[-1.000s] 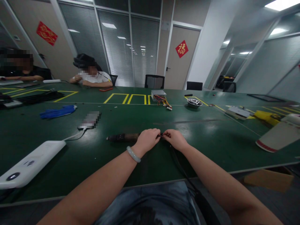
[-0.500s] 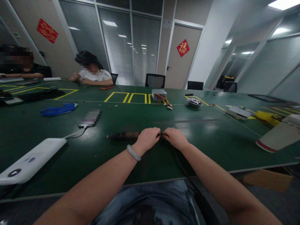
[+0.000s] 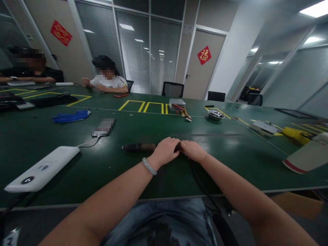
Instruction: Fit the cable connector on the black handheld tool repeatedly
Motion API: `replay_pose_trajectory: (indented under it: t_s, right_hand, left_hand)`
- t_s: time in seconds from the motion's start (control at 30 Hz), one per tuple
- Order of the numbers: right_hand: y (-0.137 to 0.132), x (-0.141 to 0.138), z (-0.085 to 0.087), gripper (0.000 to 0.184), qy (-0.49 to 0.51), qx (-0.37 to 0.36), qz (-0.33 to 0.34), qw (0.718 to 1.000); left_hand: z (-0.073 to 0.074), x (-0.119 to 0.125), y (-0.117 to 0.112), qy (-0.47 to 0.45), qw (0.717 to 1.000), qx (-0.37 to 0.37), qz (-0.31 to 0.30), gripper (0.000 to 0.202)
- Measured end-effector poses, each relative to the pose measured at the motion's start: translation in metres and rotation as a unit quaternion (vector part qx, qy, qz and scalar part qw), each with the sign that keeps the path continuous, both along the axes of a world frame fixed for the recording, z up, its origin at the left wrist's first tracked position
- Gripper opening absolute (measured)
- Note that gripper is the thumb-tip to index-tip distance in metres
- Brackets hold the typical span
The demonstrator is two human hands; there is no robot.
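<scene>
A dark rod-shaped tool [image 3: 139, 147] with a brown middle and a metal tip lies flat on the green table [image 3: 230, 160], pointing left. My left hand [image 3: 166, 151], with a pale bangle on the wrist, is closed over the tool's right end. My right hand [image 3: 192, 150] is closed right beside it, fingers pinched on the black cord [image 3: 200, 182] that leaves the tool and runs back over the table's near edge. The knuckles of both hands nearly touch. What lies between the fingers is hidden.
A white power strip [image 3: 41, 169] sits at the near left, a blue glove [image 3: 70, 117] farther back. A metal bowl [image 3: 215, 114], a box with coloured wires [image 3: 179, 106] and a white cup [image 3: 306, 156] lying at right. Two people sit at the far left.
My hands have drawn closer together, until they almost touch over the tool's end. The view has shifted slightly to the left.
</scene>
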State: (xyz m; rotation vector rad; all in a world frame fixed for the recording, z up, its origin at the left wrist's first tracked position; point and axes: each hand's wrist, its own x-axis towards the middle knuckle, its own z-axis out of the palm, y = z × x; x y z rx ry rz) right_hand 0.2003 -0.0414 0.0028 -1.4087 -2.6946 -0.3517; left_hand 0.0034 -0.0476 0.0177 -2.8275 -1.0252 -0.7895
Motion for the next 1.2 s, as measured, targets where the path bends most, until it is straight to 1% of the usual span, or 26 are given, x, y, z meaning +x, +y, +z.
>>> replay_pose_trajectory:
  t_s: [0.1, 0.2, 0.27, 0.37, 0.43, 0.47, 0.57, 0.63, 0.7, 0.73, 0.8, 0.9, 0.97, 1.0, 1.03, 1.07, 1.1, 1.13, 1.17, 1.2]
  right_hand:
    - [0.005, 0.0, 0.002, 0.019, 0.005, -0.002, -0.012, 1.0]
    - [0.008, 0.017, 0.007, 0.016, 0.015, -0.009, -0.062, 0.998]
    - [0.006, 0.043, 0.01, 0.015, 0.013, -0.01, -0.111, 0.994]
    - [-0.012, 0.105, 0.01, 0.016, 0.008, -0.008, -0.208, 0.978]
    - [-0.035, 0.155, 0.008, 0.017, 0.006, -0.004, -0.293, 0.956]
    - [-0.05, 0.18, 0.005, 0.018, 0.007, -0.001, -0.342, 0.94]
    - [-0.096, 0.244, -0.001, 0.022, 0.011, -0.01, -0.48, 0.877]
    - [-0.122, 0.272, -0.006, 0.024, 0.015, -0.012, -0.547, 0.837]
    - [-0.138, 0.287, -0.009, 0.024, 0.017, -0.008, -0.59, 0.807]
    - [-0.143, 0.29, -0.011, 0.023, 0.017, -0.007, -0.604, 0.797]
    - [-0.146, 0.291, -0.011, 0.023, 0.016, -0.011, -0.619, 0.785]
    - [-0.141, 0.285, -0.008, 0.025, 0.021, -0.028, -0.634, 0.773]
    - [-0.133, 0.274, -0.003, 0.027, 0.031, -0.036, -0.647, 0.761]
    - [-0.128, 0.265, 0.0, 0.029, 0.032, -0.027, -0.65, 0.759]
    - [-0.122, 0.252, 0.005, 0.032, 0.029, -0.01, -0.642, 0.766]
    - [-0.114, 0.236, 0.009, 0.038, 0.026, 0.014, -0.619, 0.785]
    - [-0.104, 0.216, 0.015, 0.045, 0.027, 0.04, -0.578, 0.815]
    - [-0.094, 0.193, 0.021, 0.05, 0.033, 0.061, -0.518, 0.853]
    - [-0.082, 0.167, 0.027, 0.052, 0.055, 0.07, -0.44, 0.894]
    - [-0.07, 0.139, 0.033, 0.051, 0.088, 0.066, -0.361, 0.926]
  left_hand:
    - [0.003, -0.003, 0.0, -0.023, 0.999, 0.022, -0.02, 0.036]
    - [0.005, -0.009, 0.0, -0.04, 0.998, 0.033, -0.029, 0.038]
    - [0.005, -0.013, 0.001, -0.048, 0.998, 0.032, -0.037, 0.037]
    - [0.001, -0.017, 0.003, -0.05, 0.998, 0.016, -0.039, 0.037]
    - [-0.005, -0.018, 0.006, -0.035, 0.999, -0.007, -0.036, 0.042]
    - [-0.009, -0.018, 0.008, -0.024, 0.999, -0.021, -0.033, 0.045]
    - [-0.022, -0.015, 0.014, 0.012, 0.997, -0.067, -0.022, 0.055]
    - [-0.029, -0.012, 0.017, 0.034, 0.994, -0.1, -0.013, 0.063]
    - [-0.033, -0.011, 0.019, 0.06, 0.988, -0.139, -0.011, 0.069]
    - [-0.035, -0.01, 0.02, 0.072, 0.985, -0.156, -0.012, 0.071]
    - [-0.036, -0.01, 0.021, 0.089, 0.98, -0.178, -0.015, 0.075]
    - [-0.035, -0.009, 0.02, 0.095, 0.979, -0.181, -0.014, 0.076]
    - [-0.034, -0.009, 0.019, 0.097, 0.979, -0.178, -0.014, 0.075]
    - [-0.034, -0.009, 0.019, 0.098, 0.979, -0.176, -0.015, 0.075]
    - [-0.034, -0.009, 0.019, 0.1, 0.98, -0.174, -0.016, 0.075]
    - [-0.034, -0.009, 0.019, 0.1, 0.98, -0.172, -0.016, 0.075]
    - [-0.035, -0.009, 0.019, 0.1, 0.98, -0.169, -0.016, 0.074]
    - [-0.036, -0.009, 0.02, 0.099, 0.981, -0.167, -0.016, 0.074]
    - [-0.037, -0.009, 0.021, 0.098, 0.981, -0.165, -0.016, 0.074]
    - [-0.039, -0.009, 0.021, 0.096, 0.982, -0.162, -0.016, 0.073]
